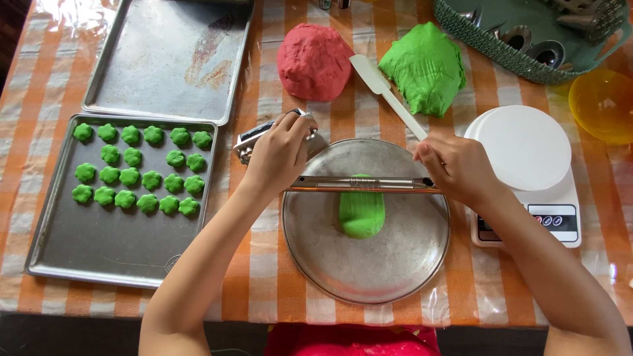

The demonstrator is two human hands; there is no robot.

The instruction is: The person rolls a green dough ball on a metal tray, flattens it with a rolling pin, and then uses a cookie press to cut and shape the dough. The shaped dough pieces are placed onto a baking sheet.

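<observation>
Hands first — our left hand (280, 155) grips one end of a metal cookie press (361, 184), our right hand (458, 168) pinches the other, over one green dough log (361, 214) on the round tray (316, 264). At nine o'clock, one baking sheet (99, 254) holds twenty-two green cookies (138, 173); at twelve — two dough mounds, red (313, 61) and green (425, 66).

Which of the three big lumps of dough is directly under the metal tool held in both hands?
The oblong green lump on the round metal plate. The red lump and the other green lump lie on the tablecloth beyond.

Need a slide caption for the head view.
Both hands hold a metal tube across green dough on a round tray.
</observation>
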